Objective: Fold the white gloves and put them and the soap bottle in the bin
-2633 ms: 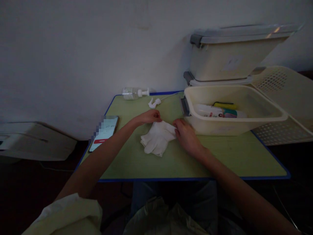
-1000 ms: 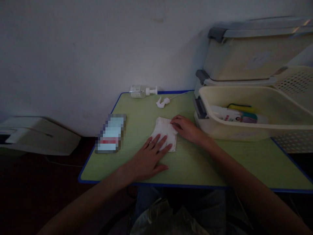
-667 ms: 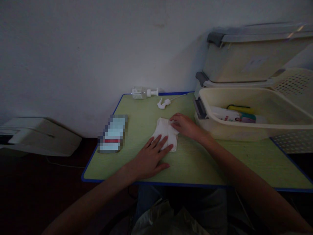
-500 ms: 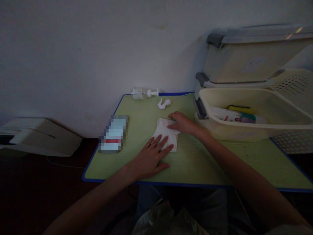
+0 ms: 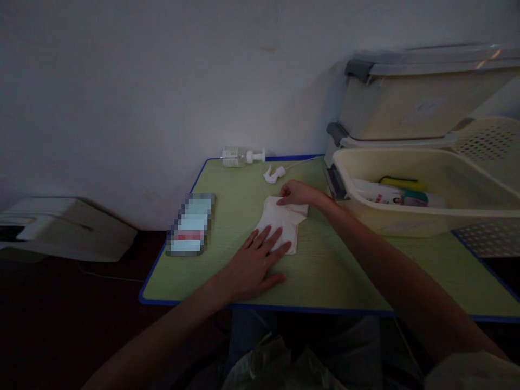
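You seem to be in a plain indoor room, perhaps at home, judging by your small green table (image 5: 333, 271) with the bare wall (image 5: 162, 97) behind it and storage bins (image 5: 406, 108) at its right end.

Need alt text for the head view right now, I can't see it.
The left hand lies spread on a white cloth on a green table; the right hand touches its far edge. A phone lies left, an open bin right.
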A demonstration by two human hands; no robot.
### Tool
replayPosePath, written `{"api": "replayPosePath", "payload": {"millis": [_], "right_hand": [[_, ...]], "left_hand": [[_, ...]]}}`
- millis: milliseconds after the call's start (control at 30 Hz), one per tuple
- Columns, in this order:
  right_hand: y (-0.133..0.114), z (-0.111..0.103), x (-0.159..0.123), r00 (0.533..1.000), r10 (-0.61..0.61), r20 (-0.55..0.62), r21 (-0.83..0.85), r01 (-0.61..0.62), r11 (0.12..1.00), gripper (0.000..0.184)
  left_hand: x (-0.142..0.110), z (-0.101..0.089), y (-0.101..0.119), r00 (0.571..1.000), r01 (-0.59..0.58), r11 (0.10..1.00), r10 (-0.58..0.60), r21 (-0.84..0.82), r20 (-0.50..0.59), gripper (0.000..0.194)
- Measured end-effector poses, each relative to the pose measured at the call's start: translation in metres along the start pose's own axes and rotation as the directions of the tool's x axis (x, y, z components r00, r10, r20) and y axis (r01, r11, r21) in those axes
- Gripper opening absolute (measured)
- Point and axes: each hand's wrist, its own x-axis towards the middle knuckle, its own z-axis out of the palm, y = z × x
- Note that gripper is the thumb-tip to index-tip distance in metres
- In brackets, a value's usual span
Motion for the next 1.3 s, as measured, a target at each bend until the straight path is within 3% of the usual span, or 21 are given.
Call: {"api": "replayPosePath", "payload": {"millis": [433,700,900,1033,1200,1300], "right_hand": [[-0.038,-0.004,-0.046,0.965,-0.214,-0.15,-0.025,0.212,0.977,0.01],[-0.036,0.009,-0.071,0.945,-0.296,-0.137,0.037,0.303,0.952,0.008],[-0.01,0.012,-0.076,0.953,-0.251,-0.169,0.054,0.264,0.963,0.007],[-0.006,0.012,-0.079,0.95,-0.255,-0.179,0.054,0.269,0.962,0.009],[-0.005,0.011,-0.057,0.956,-0.064,-0.286,0.116,0.101,0.988,0.009],[-0.001,0.014,-0.038,0.946,-0.017,-0.323,0.078,0.044,0.996,0.017]], "left_hand": [[0.0,0.0,0.001,1.0,0.001,1.0,-0.001,-0.014,-0.007,0.062],[0.0,0.002,0.001,1.0,0.015,1.0,-0.015,-0.009,-0.019,0.06],[0.0,0.002,-0.001,1.0,-0.004,1.0,0.004,-0.016,-0.008,0.062],[0.0,0.002,-0.001,1.0,-0.005,1.0,0.005,-0.021,-0.019,0.062],[-0.001,0.001,0.0,1.0,-0.01,1.0,0.01,-0.023,-0.019,0.061],[-0.001,0.001,0.0,1.0,-0.003,1.0,0.002,-0.009,-0.009,0.062]]}}
